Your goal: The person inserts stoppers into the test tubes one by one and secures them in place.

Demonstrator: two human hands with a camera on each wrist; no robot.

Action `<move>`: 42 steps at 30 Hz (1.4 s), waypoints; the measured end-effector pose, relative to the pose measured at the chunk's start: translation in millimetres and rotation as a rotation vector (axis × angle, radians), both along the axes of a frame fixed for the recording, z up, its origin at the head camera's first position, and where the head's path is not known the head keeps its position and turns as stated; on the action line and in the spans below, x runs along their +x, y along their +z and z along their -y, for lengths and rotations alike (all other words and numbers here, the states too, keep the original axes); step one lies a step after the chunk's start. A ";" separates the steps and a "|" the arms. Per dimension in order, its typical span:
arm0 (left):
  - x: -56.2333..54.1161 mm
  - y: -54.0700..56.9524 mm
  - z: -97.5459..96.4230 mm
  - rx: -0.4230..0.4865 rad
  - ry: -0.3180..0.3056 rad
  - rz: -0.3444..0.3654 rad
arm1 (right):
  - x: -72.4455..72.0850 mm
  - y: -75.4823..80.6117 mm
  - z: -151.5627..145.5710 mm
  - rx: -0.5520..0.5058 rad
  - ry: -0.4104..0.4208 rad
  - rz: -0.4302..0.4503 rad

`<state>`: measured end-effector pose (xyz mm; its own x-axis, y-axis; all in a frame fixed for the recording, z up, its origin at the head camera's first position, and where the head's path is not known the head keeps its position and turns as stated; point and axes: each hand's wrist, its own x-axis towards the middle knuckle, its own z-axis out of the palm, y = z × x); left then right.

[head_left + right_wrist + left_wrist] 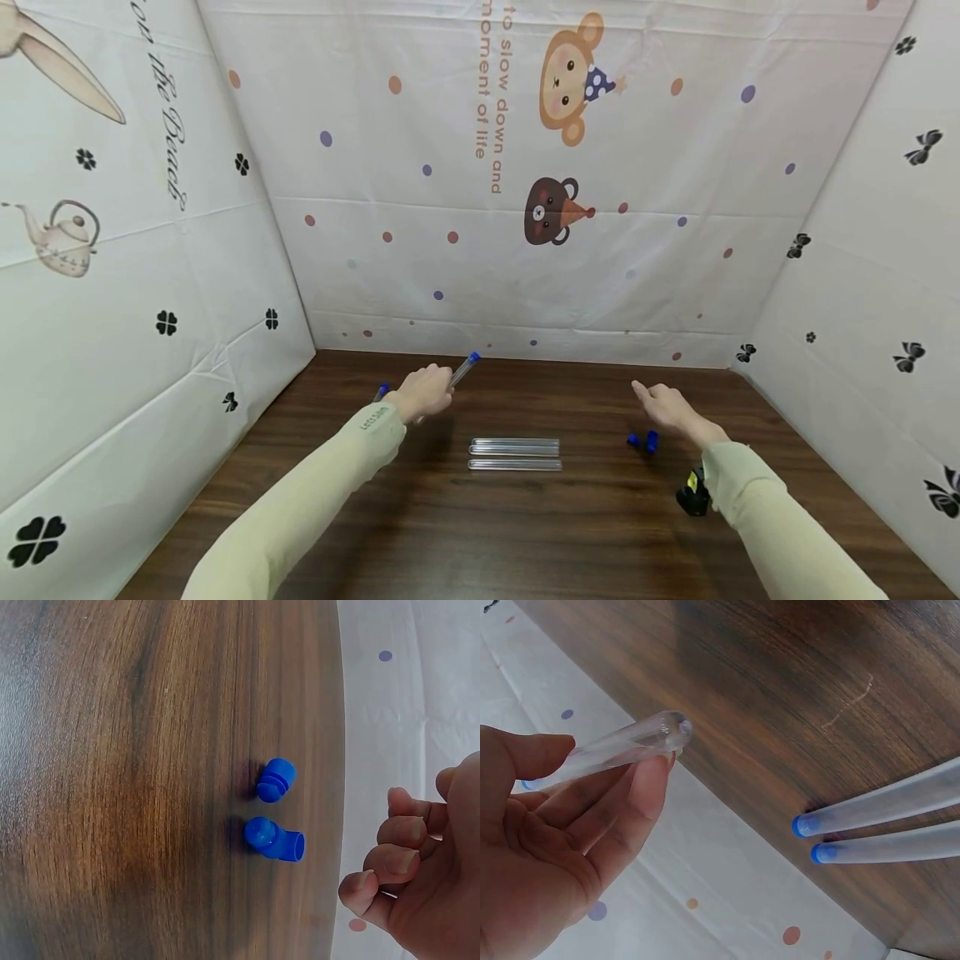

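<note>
My left hand (426,392) holds a clear test tube (630,746) between thumb and fingers, clear of the table. Its blue cap (474,357) points up and away, and its rounded end shows near the fingertips in the left wrist view. Two more capped test tubes (885,801) lie on the table beside that hand; in the head view the arm mostly hides them. My right hand (669,410) hovers with loosely bent fingers and nothing in them. Close to it, small blue caps (276,780) lie on the wood, some touching each other.
Several clear tubes (514,464) without caps lie side by side at the middle of the brown wooden table (525,533). A black object (693,493) with a yellow patch shows by the right wrist. Printed white sheets (360,275) wall off the back and both sides.
</note>
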<state>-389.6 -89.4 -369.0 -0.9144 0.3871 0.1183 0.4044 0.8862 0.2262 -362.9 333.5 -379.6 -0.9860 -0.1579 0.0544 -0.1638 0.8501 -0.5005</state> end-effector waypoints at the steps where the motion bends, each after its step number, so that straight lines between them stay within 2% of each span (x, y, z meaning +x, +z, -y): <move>1: 1.2 1.3 1.0 0.002 -0.006 0.001 | -0.1 0.1 -0.1 0.000 0.000 0.000; 8: 2.7 4.9 7.9 0.024 0.023 0.053 | 0.2 -0.7 -0.5 0.004 -0.003 0.008; 14: 0.9 2.6 13.7 0.010 0.050 0.052 | -0.2 -1.5 -1.4 0.013 -0.011 0.013; 20: 2.4 5.0 19.8 0.013 0.027 0.051 | -0.7 -2.7 -3.0 0.016 -0.008 0.011; 26: 0.1 2.8 25.4 -0.007 0.071 0.085 | -0.9 -5.1 -4.6 0.025 -0.012 0.011; 35: 3.9 1.4 33.2 -0.012 0.107 0.128 | 0.2 -9.4 -4.9 -0.001 -0.036 0.036; 42: 2.2 0.1 37.0 -0.052 0.128 0.124 | 0.8 -11.9 -3.8 -0.014 -0.059 0.072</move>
<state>-387.4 -126.4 -368.9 -0.9631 0.2688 -0.0152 0.2590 0.9405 0.2201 -362.1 337.3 -391.6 -0.9949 -0.0994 -0.0152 -0.0770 0.8502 -0.5208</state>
